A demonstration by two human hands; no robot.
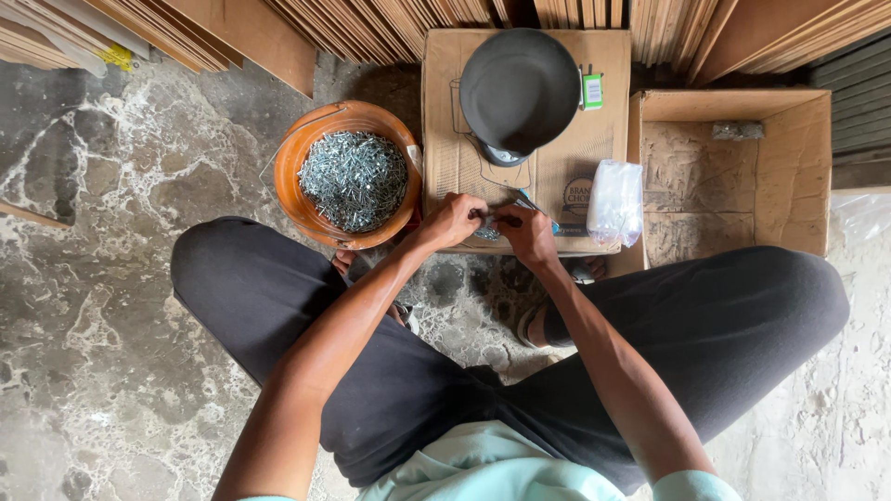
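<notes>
My left hand [452, 221] and my right hand [527, 234] meet at the near edge of a closed cardboard box [557, 158]. Together they pinch a small clear bag of screws [489, 225], with a thin dark strip between the fingertips. Both hands have their fingers closed on it. An orange bucket [295, 176] full of silver screws [353, 179] stands just left of my left hand. A black round pan of a scale [520, 88] rests on the box beyond my hands. A clear plastic bag bundle [614, 202] lies to the right of my right hand.
An open, hollow cardboard box [789, 176] stands at the right. Stacked wooden boards [371, 28] lean along the far side. My legs in black trousers [260, 288] spread to both sides on the mottled stone floor [93, 232]. A small green item [591, 91] sits beside the pan.
</notes>
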